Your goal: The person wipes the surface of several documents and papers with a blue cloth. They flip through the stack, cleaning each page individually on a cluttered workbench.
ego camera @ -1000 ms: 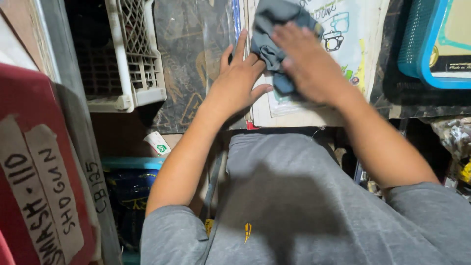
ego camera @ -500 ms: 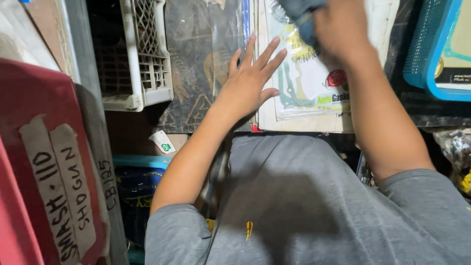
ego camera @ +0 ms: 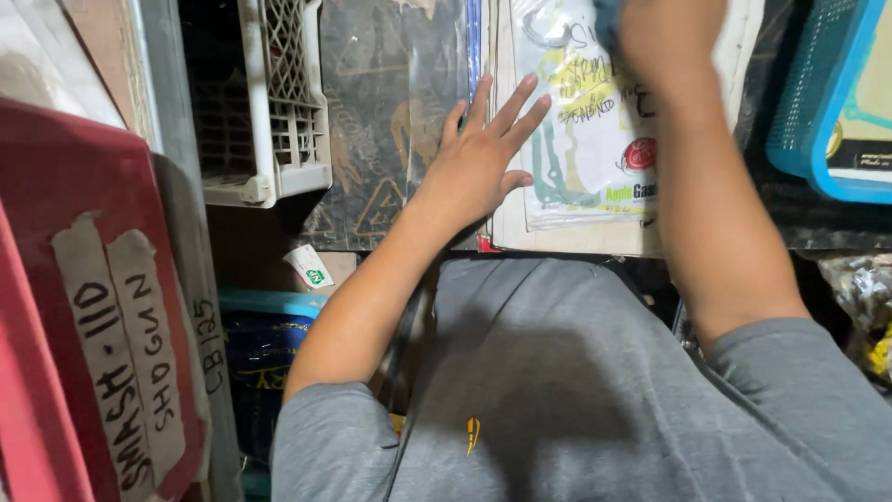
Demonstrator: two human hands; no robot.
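Note:
My left hand (ego camera: 478, 163) lies flat with fingers spread on the left edge of a clear plastic packet (ego camera: 595, 149) that holds a printed card and thin gaskets. The packet rests on a white board (ego camera: 567, 240). Higher up, my right hand (ego camera: 669, 42) is blurred at the top edge, over the far end of the packet. It is closed on a grey-blue cloth (ego camera: 604, 13), of which only a small corner shows.
A dark sheet in plastic wrap (ego camera: 390, 121) lies left of the packet, beside a white plastic crate (ego camera: 279, 102). A blue basket (ego camera: 827, 102) sits at the right. A red box with taped labels (ego camera: 93, 307) fills the left, and a blue tub (ego camera: 265, 344) sits below.
My right hand has carried the cloth up the packet from its middle to the top edge. My left hand has stayed on the packet's left side, fingers spread wider.

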